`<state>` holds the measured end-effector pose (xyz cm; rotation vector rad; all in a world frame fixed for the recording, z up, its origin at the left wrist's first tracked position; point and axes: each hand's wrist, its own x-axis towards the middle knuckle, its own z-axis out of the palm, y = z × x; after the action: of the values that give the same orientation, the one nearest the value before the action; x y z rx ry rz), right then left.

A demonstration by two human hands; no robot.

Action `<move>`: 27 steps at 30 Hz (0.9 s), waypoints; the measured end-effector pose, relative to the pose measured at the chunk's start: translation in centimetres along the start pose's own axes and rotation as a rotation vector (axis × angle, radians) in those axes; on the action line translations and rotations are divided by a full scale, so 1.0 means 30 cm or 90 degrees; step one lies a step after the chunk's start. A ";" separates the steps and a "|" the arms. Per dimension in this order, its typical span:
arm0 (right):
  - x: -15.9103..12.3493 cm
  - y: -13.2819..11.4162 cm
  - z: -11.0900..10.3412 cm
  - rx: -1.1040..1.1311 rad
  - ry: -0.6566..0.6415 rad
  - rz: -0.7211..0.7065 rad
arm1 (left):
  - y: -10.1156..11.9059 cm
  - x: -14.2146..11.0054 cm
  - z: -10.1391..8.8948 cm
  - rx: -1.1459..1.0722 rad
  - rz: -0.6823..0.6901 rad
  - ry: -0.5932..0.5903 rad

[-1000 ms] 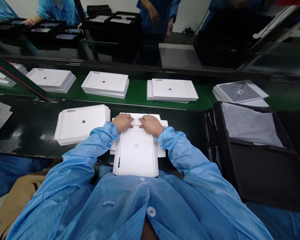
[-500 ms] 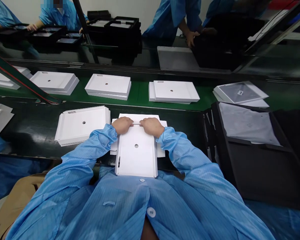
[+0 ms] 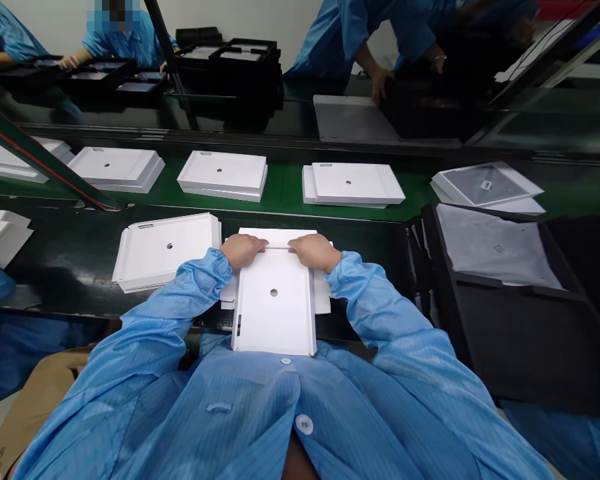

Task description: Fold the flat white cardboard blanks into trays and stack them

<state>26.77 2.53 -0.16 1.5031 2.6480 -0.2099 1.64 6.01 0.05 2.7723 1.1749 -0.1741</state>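
A white cardboard tray [image 3: 274, 320] with a round hole in its middle lies in front of my chest, its near end close to my jacket. My left hand [image 3: 243, 251] is closed on the left part of its far fold, thumb and fingers pressed together. At the right part of the same fold, my right hand [image 3: 316, 252] pinches the card in a like manner. Beyond the fold, a white flap [image 3: 278, 236] lies flat. More white card [image 3: 323, 297] shows beneath the tray on both sides.
To the left sits a stack of white trays [image 3: 173, 250]. Several more white stacks [image 3: 223, 171] stand on the green belt [image 3: 284, 190]. Black cases [image 3: 530, 340], one holding a grey sheet [image 3: 497, 247], are at right. Co-workers in blue handle black trays [image 3: 97, 75] across the line.
My hands have slid slightly apart along the fold, the right one moving farther. The white stacks on the belt have shifted a little to the right. A co-worker's hands have moved at the back.
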 end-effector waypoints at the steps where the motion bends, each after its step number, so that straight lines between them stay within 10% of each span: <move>1: 0.000 -0.002 -0.001 -0.006 -0.005 -0.005 | 0.003 -0.001 -0.002 0.005 0.001 -0.007; 7: -0.004 -0.003 -0.032 -0.003 -0.012 -0.012 | 0.004 0.002 -0.017 -0.041 -0.027 0.001; 14: -0.057 0.050 -0.050 0.098 0.117 0.092 | -0.060 -0.114 0.028 -0.432 -0.166 0.256; 21: -0.183 0.185 0.006 0.586 0.374 0.183 | -0.021 -0.402 0.130 -0.954 -0.240 0.323; 27: -0.168 0.072 0.062 0.939 0.416 0.194 | 0.085 -0.475 0.162 -1.121 -0.187 0.376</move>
<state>31.22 -0.95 -1.41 2.5438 2.4892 -2.3643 -6.65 -6.58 -2.37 1.0538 0.9279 1.1133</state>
